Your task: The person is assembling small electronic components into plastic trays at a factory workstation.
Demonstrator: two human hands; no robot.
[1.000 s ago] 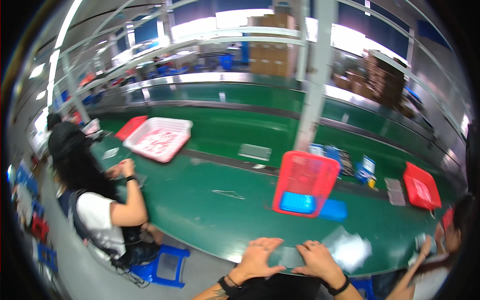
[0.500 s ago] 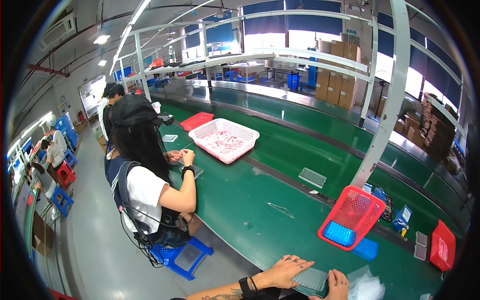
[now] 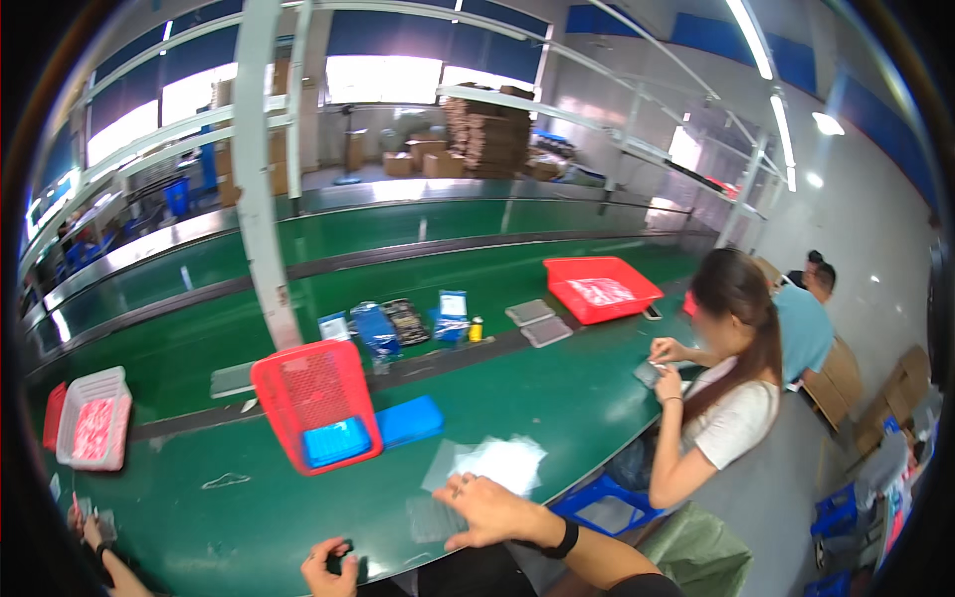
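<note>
My right hand (image 3: 492,511) reaches in from the lower right, fingers and thumb spread over a clear ribbed plastic tray (image 3: 426,521). Its fingertips come to the near edge of a loose pile of clear plastic bags (image 3: 502,464); whether they touch the bags I cannot tell. At the table's front edge my left hand (image 3: 326,571) has its fingers curled. A small black thing shows at those fingertips, too unclear to name.
A red basket (image 3: 316,383) with blue pieces leans by a post, beside a blue box (image 3: 410,422). Farther off lie blue packets (image 3: 374,328) and a red bin (image 3: 602,291). A co-worker (image 3: 731,363) sits at right; another person's hands (image 3: 88,525) work at far left.
The view has swung to the right, bringing in the co-worker on that side. My left hand has come off the clear tray; my right hand now spreads over it.
</note>
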